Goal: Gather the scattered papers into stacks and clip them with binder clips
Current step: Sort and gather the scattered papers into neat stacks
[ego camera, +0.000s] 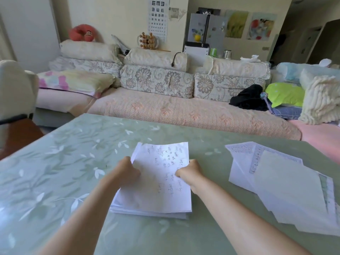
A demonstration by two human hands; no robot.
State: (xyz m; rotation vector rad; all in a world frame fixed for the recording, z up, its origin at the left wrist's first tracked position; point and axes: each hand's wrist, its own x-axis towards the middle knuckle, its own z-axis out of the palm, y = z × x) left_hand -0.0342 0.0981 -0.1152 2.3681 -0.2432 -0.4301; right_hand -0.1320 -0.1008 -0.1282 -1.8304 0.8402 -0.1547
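A stack of white papers (158, 183) with handwriting on the top sheet lies in the middle of the table. My left hand (127, 172) grips its left edge, fingers curled round the sheets. At the right edge my right hand (189, 172) grips the same stack, thumb on top. To the right, several loose sheets (287, 188) lie spread and overlapping, some printed. No binder clip is in view.
The table (60, 172) has a pale green leaf-patterned cover. Beyond its far edge runs a long sofa (184, 109) with cushions, pillows and clothes. A chair back (14, 89) stands at the left.
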